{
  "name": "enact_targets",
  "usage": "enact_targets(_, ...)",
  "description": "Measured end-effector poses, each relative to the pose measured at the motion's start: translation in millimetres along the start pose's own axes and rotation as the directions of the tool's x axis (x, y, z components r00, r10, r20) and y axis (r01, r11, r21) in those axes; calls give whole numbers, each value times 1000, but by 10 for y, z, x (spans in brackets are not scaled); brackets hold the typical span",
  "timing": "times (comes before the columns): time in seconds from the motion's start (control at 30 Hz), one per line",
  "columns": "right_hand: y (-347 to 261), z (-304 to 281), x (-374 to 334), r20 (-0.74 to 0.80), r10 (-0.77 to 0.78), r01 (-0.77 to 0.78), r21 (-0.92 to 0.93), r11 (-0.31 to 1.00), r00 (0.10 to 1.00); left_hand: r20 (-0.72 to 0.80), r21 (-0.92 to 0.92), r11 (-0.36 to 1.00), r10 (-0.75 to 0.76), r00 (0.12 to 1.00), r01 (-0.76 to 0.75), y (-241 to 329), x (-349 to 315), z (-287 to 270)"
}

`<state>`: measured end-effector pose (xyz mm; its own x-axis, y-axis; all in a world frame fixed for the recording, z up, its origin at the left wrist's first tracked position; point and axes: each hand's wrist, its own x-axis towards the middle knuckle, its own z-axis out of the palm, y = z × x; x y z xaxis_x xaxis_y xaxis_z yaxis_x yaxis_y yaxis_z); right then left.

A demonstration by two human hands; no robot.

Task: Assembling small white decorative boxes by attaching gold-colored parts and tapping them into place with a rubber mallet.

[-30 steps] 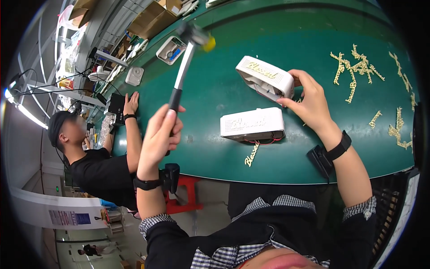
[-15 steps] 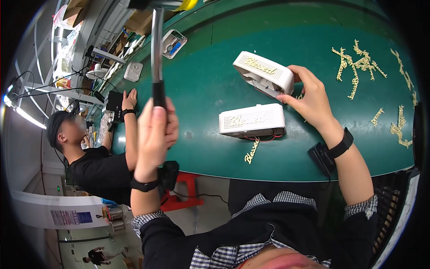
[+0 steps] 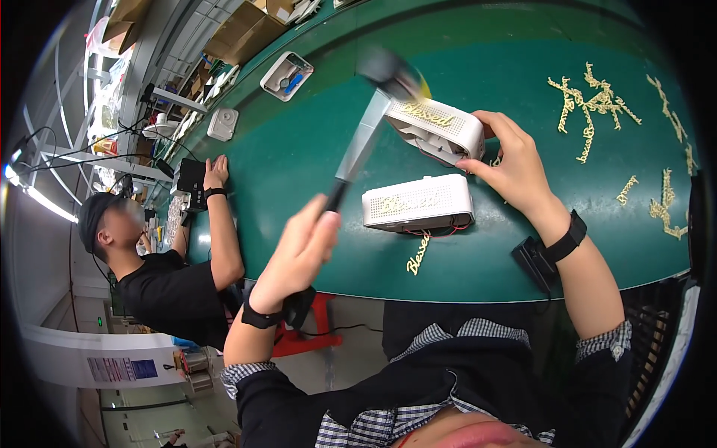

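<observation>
My left hand (image 3: 295, 250) is wrapped round the dark grip of a hammer (image 3: 360, 145). The hammer's blurred black and yellow head is over the left end of a white perforated housing (image 3: 464, 133); whether they touch, I cannot tell. Gold script lettering lies along the housing's upper face, and its open side shows inner parts. My right hand (image 3: 519, 160) grips the right end of this housing between thumb and fingers. Nearer to me rests a second white housing (image 3: 422, 196) with similar lettering and red wires below. A loose gold lettering piece (image 3: 418, 256) lies in front of it.
Several gold lettering pieces (image 3: 588, 108) lie spread on the green table (image 3: 299, 172) at right. A white tray (image 3: 287, 76) with a blue item and a white square part (image 3: 222, 125) are at far left. A co-worker (image 3: 160, 276) works left beside a black box (image 3: 190, 183).
My left hand has swung the hammer right and down, from raised upright to tilted over the far housing. My right hand keeps its hold on that housing.
</observation>
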<state>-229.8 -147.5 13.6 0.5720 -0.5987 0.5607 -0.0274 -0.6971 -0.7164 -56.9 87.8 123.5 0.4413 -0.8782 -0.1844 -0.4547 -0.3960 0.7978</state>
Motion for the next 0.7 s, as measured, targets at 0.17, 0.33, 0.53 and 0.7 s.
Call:
enact_targets(0.17, 21, -5, -35, 1, 21, -21, -15, 1000, 1000, -96, -229, 972, -75, 993, 51, 357, -103, -226)
enact_targets(0.33, 3, 4, -25, 3, 24, -24, -10, 1000, 1000, -123, -263, 955, 109, 986, -139, 51, -79, -112)
enact_targets(0.53, 28, 9, -27, 13, 26, -26, -18, 1000, 1000, -73, -267, 962, -68, 995, 46, 279, -158, -208)
enact_targets(0.7, 30, 14, -35, 16, 33, -32, -10, 999, 999, -239, -310, 907, 215, 947, -285, 190, -135, -191)
